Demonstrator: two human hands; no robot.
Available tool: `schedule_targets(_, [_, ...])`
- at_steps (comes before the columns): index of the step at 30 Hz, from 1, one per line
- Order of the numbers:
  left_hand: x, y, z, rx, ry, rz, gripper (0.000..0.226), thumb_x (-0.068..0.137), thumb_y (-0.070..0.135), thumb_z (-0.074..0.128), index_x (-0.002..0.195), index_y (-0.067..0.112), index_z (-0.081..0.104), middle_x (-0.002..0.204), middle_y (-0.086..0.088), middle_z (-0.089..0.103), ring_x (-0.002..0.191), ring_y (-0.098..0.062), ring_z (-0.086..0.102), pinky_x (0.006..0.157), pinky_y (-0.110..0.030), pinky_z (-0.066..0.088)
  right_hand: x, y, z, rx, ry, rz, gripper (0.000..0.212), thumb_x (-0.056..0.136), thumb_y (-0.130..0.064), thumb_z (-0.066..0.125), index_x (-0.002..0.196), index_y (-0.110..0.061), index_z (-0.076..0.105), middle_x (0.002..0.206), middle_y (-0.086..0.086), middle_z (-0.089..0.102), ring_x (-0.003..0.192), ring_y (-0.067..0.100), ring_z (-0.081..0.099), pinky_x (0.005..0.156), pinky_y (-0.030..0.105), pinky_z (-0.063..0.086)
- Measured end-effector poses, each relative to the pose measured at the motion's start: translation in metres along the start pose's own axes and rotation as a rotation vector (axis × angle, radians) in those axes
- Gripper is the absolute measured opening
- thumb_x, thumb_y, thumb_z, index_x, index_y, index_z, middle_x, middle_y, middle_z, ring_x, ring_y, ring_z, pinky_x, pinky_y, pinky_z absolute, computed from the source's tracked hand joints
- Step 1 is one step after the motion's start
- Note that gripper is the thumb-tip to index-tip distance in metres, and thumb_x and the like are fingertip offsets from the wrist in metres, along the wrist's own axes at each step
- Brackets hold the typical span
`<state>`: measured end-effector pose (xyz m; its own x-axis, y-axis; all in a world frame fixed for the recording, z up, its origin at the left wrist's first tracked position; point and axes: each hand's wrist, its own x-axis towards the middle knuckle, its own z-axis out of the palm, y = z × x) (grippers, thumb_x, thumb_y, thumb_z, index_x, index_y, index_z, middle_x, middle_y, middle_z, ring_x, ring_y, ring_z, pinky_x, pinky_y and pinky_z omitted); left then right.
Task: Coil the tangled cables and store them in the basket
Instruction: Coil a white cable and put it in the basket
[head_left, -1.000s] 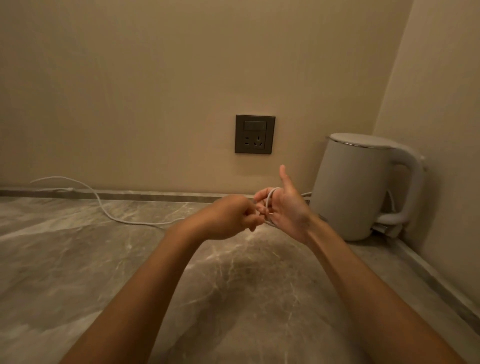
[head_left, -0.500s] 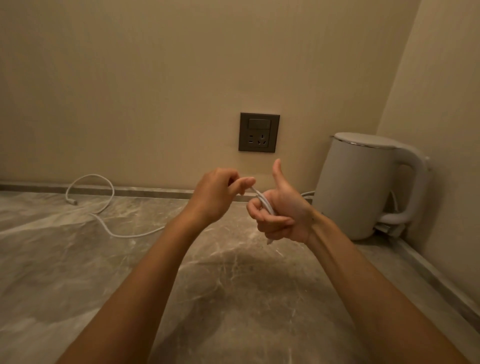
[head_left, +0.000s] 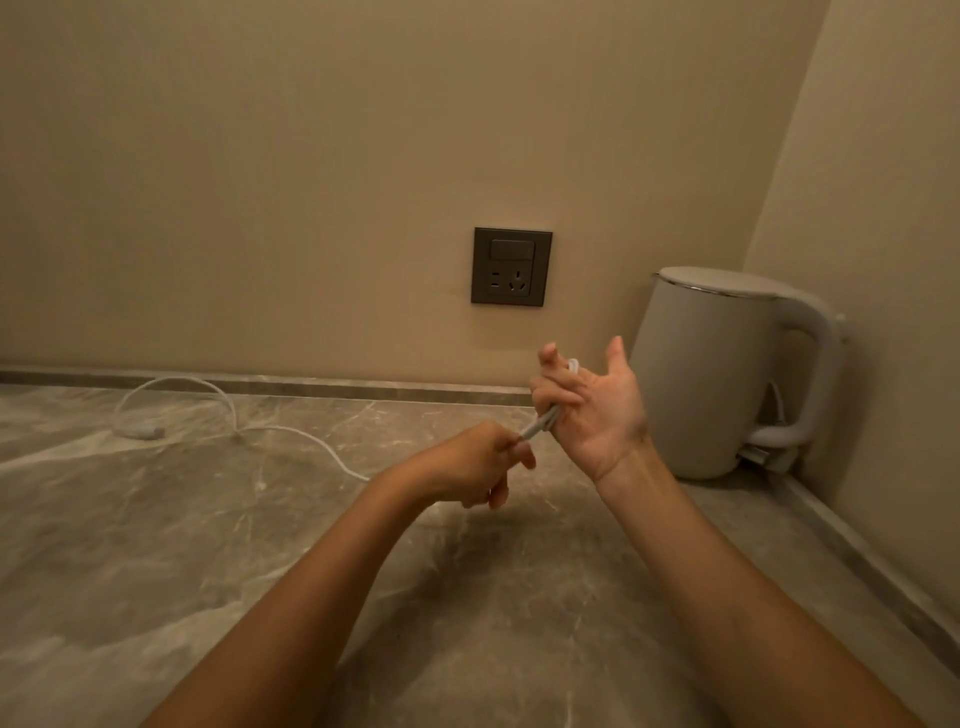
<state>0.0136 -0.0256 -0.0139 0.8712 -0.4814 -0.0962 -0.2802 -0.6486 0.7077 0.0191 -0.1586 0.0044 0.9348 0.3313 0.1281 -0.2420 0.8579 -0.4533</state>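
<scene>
A thin white cable (head_left: 228, 410) trails across the marble counter (head_left: 156, 519), looping at the back left where its plug end lies. Its near part runs up to my hands, which are raised in front of the wall. My right hand (head_left: 592, 410) is upright, palm towards me, with several turns of the cable wound round its curled fingers. My left hand (head_left: 478, 462) is just below and to the left, pinching the cable strand that leads into the coil. No basket is in view.
A white electric kettle (head_left: 727, 374) stands in the back right corner, close behind my right hand. A dark wall socket (head_left: 511, 267) sits on the wall above the counter. A raised stone ledge (head_left: 311, 385) runs along the wall.
My left hand has dropped from above the coil to below it, pulling the strand down. My right hand has opened its thumb and turned palm up. The loose cable has slid nearer.
</scene>
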Motion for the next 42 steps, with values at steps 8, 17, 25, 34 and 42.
schedule_targets(8, [-0.016, 0.017, -0.012, 0.094, -0.230, -0.024, 0.033, 0.099, 0.026, 0.038, 0.103, 0.007, 0.065, 0.057, 0.001, 0.043, 0.046, -0.008, 0.034, 0.043, -0.020, 0.029, 0.001, 0.003, -0.005, -0.119, 0.186, -0.153, 0.068, 0.094, -0.061, 0.024, 0.083, -0.001, 0.054, 0.049, -0.001, 0.033, 0.040, 0.008, 0.032, 0.038, 0.018, 0.033])
schedule_targets(17, [-0.023, 0.011, -0.038, 0.037, -0.030, 0.027, 0.025, 0.089, 0.030, 0.058, 0.070, 0.017, 0.068, 0.049, 0.005, 0.047, 0.042, -0.006, 0.034, 0.043, -0.017, 0.029, 0.010, 0.011, -0.020, -1.001, 0.215, 0.104, 0.085, 0.090, -0.069, 0.004, 0.081, -0.001, 0.055, 0.051, 0.006, 0.045, 0.046, 0.014, 0.040, 0.047, 0.022, 0.039])
schedule_targets(25, [-0.027, 0.004, -0.053, -0.026, 0.269, 0.124, 0.032, 0.080, 0.038, 0.063, 0.058, 0.014, 0.062, 0.043, 0.007, 0.048, 0.039, -0.004, 0.037, 0.044, -0.014, 0.034, 0.004, 0.014, -0.014, -1.194, -0.004, 0.512, 0.091, 0.079, -0.078, -0.004, 0.067, -0.006, 0.050, 0.045, 0.001, 0.038, 0.038, 0.010, 0.032, 0.043, 0.021, 0.033])
schedule_targets(34, [-0.009, -0.002, -0.037, -0.020, 0.560, 0.206, 0.032, 0.085, 0.040, 0.055, 0.062, 0.019, 0.059, 0.052, 0.003, 0.050, 0.047, -0.011, 0.042, 0.054, -0.025, 0.037, 0.006, 0.010, -0.012, -0.476, -0.411, 0.655, 0.087, 0.076, -0.083, 0.010, 0.058, -0.010, 0.055, 0.035, -0.008, 0.036, 0.028, 0.002, 0.028, 0.030, 0.012, 0.028])
schedule_targets(42, [0.001, -0.022, -0.005, -0.020, 0.279, 0.131, 0.030, 0.099, 0.021, 0.038, 0.081, 0.011, 0.059, 0.054, 0.000, 0.047, 0.043, -0.007, 0.042, 0.047, -0.019, 0.036, 0.009, 0.004, -0.018, -0.026, -0.347, 0.365, 0.085, 0.081, -0.076, 0.025, 0.065, 0.001, 0.056, 0.040, 0.007, 0.046, 0.039, 0.010, 0.027, 0.036, 0.021, 0.033])
